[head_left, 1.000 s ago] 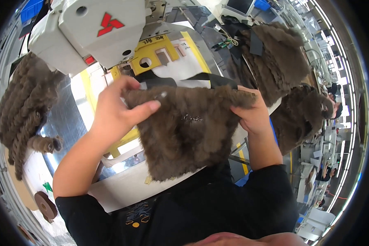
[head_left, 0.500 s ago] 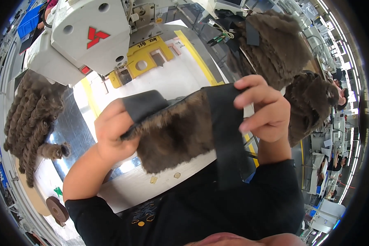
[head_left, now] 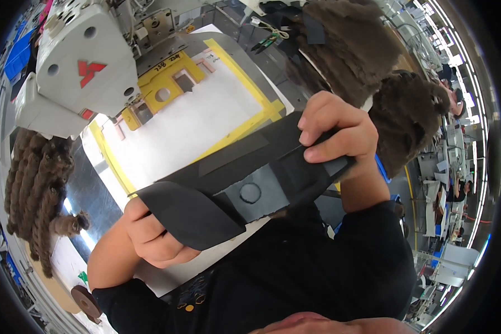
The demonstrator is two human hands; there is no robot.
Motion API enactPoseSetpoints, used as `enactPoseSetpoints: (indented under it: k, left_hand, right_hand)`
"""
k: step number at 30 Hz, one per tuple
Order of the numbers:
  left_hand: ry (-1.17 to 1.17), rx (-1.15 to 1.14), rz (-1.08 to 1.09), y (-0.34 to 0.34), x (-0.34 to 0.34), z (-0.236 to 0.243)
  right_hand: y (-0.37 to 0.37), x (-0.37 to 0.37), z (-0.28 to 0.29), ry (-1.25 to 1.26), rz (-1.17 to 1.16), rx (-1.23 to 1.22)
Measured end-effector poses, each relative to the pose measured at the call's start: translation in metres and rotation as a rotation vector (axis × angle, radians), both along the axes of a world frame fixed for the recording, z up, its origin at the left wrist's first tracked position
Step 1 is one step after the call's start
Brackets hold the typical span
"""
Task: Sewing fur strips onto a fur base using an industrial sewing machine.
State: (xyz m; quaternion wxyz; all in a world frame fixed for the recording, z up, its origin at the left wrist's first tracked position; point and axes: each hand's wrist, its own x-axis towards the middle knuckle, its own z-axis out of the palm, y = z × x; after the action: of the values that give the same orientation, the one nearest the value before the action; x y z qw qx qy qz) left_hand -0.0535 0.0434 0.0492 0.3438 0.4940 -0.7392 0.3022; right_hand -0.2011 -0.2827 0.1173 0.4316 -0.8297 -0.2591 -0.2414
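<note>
Both hands hold up a fur piece with black backing (head_left: pixel 217 178), its flat black side facing me. A grey patch (head_left: pixel 273 192) with a stitched or drawn ring sits near its middle. My left hand (head_left: pixel 150 236) is closed on the left end, where a black flap (head_left: pixel 189 214) folds over it. At the right end, my right hand (head_left: pixel 345 131) pinches the upper edge between fingers and thumb. Most of the brown fur is hidden behind the backing. Beyond the piece lies the white work plate edged with yellow tape (head_left: pixel 189 131).
A white sewing machine head (head_left: pixel 86 69) stands at the upper left, beside a yellow template with cut-outs (head_left: pixel 164 92). Brown fur pieces (head_left: pixel 39 189) hang in a pile at left; larger fur stacks (head_left: pixel 350 44) lie at upper right. Green-handled snips (head_left: pixel 270 42) rest near them.
The piece has been turned from its fur side to its black backing, showing the grey patch. My left hand has moved lower. The view has shifted slightly.
</note>
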Motion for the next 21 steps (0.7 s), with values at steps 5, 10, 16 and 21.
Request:
enactPoseSetpoints:
  k: [5,10,16,21]
  left_hand:
    - [0.021,0.023,-0.013,-0.001,0.004,0.0]
    - [0.314,0.177,0.083,0.008,0.004,0.019]
    - [0.636,0.127,0.302,0.013,-0.002,0.001]
    - [1.019,0.187,0.322,-0.021,0.002,-0.021]
  right_hand:
    - [-0.001,0.0,0.005,-0.057,-0.008,-0.073]
    - [0.004,0.008,-0.016,0.171,-0.115,0.076]
    - [-0.003,0.014,-0.003,0.213,-0.209,0.159]
    - [-0.064,0.034,0.04,0.118,-0.643,-0.132]
